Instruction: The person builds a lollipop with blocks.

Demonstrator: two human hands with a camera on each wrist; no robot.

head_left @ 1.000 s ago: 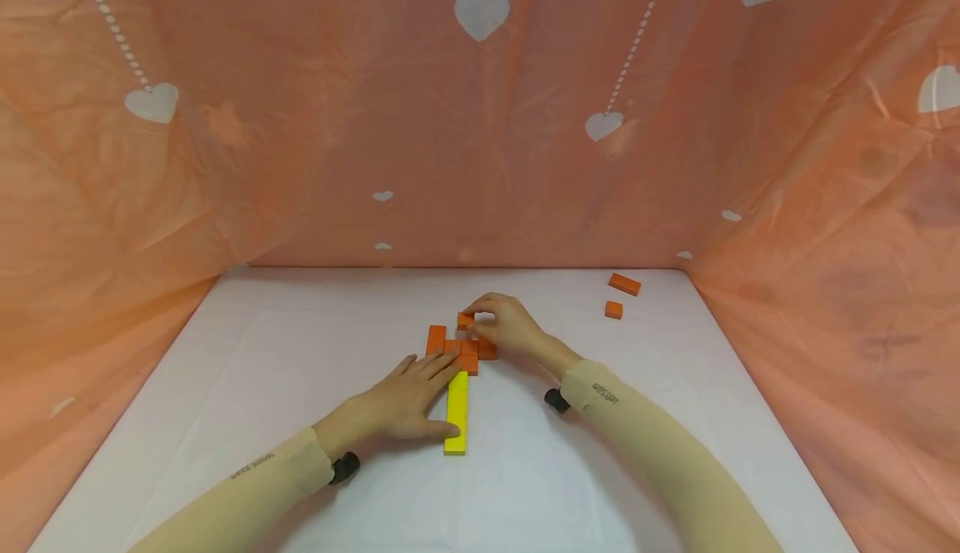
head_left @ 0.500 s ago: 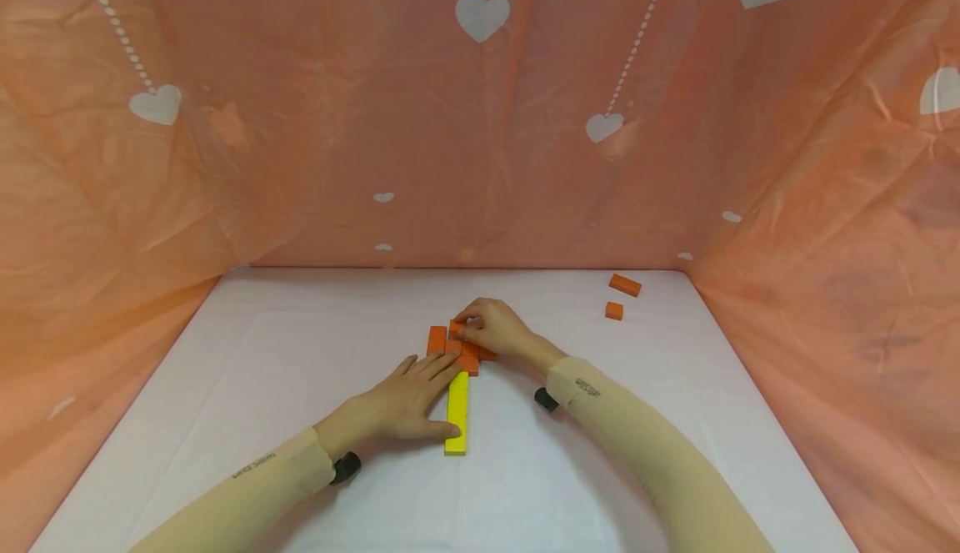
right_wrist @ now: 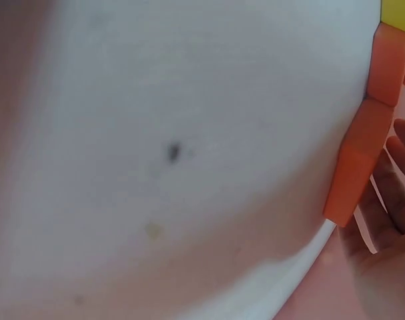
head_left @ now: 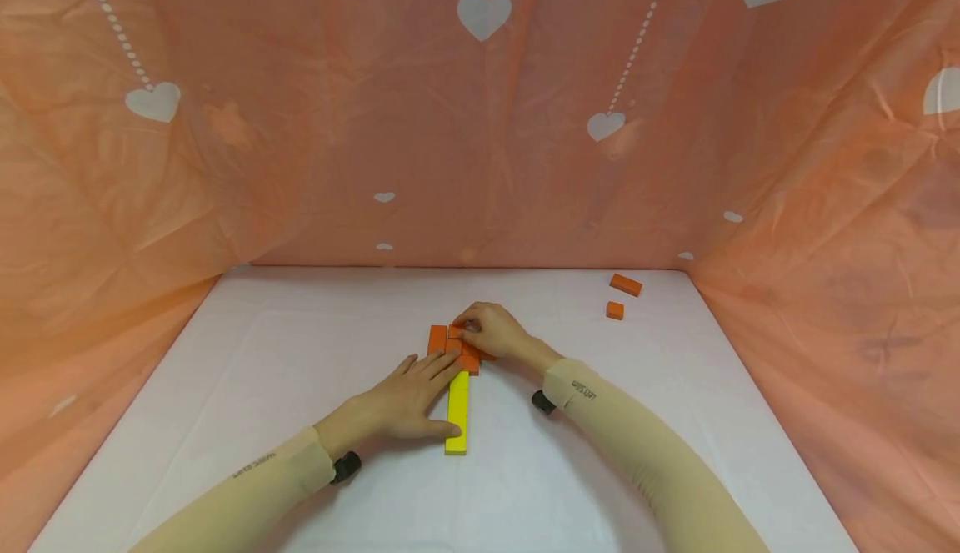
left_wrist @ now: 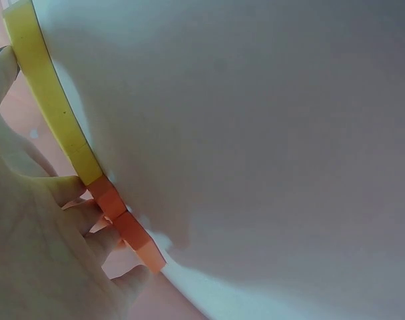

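My left hand [head_left: 408, 399] lies with fingers spread. Its fingertips rest against a group of flat orange blocks, and its thumb touches the lower part of a yellow strip [head_left: 458, 415]. That strip runs toward me from the lowest orange block [head_left: 470, 365]. At the far side of the group, my right hand [head_left: 495, 332] pinches a small orange block [head_left: 455, 332] between thumb and fingers. To its left lies a longer orange block [head_left: 437, 338]. The right hand partly hides the group's right side. In the right wrist view, an orange block [right_wrist: 356, 167] is beside the right hand's fingers.
Toward the back right of the white table [head_left: 300, 303] lie an oblong orange block [head_left: 626, 284] and a small orange block [head_left: 615, 311]. A pink cloth with hearts [head_left: 375, 119] encloses the table's back and sides.
My right hand has moved left and toward me, bringing the small orange block up to the group, beside the longer left block. My left hand has stayed in place.
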